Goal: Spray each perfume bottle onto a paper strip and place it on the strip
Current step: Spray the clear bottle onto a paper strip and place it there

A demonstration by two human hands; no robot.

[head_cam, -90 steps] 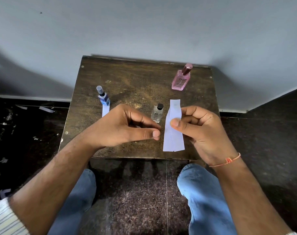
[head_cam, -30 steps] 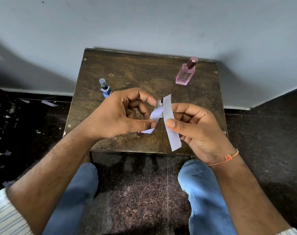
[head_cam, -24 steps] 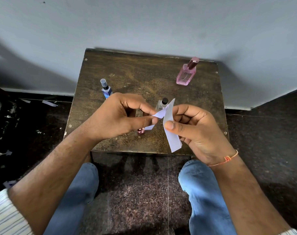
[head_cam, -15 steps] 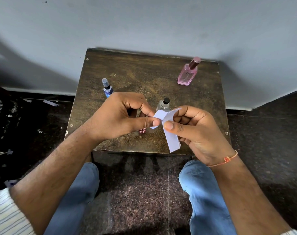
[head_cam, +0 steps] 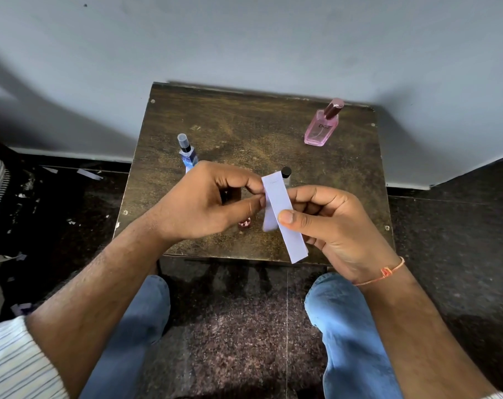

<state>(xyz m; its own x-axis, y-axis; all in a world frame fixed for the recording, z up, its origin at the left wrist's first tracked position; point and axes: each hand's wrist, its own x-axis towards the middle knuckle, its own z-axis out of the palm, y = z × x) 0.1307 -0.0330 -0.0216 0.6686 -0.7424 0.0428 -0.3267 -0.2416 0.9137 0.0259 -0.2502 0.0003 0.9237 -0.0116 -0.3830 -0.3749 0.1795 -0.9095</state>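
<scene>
Both hands are pinched on thin white paper strips (head_cam: 281,214) above the dark wooden table (head_cam: 244,125): left hand (head_cam: 207,203) at an edge, right hand (head_cam: 328,223) mid-length. The paper looks light and limp; grip by the edges, since it probably creases easily.

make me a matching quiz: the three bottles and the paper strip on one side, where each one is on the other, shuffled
1 pink bottle
2 blue bottle
3 black-capped clear bottle
4 paper strip

a left part of the table
b pinched by both hands
c far right corner of the table
d mostly hidden behind the strip's top end

Pairs: 1-c, 2-a, 3-d, 4-b
</scene>
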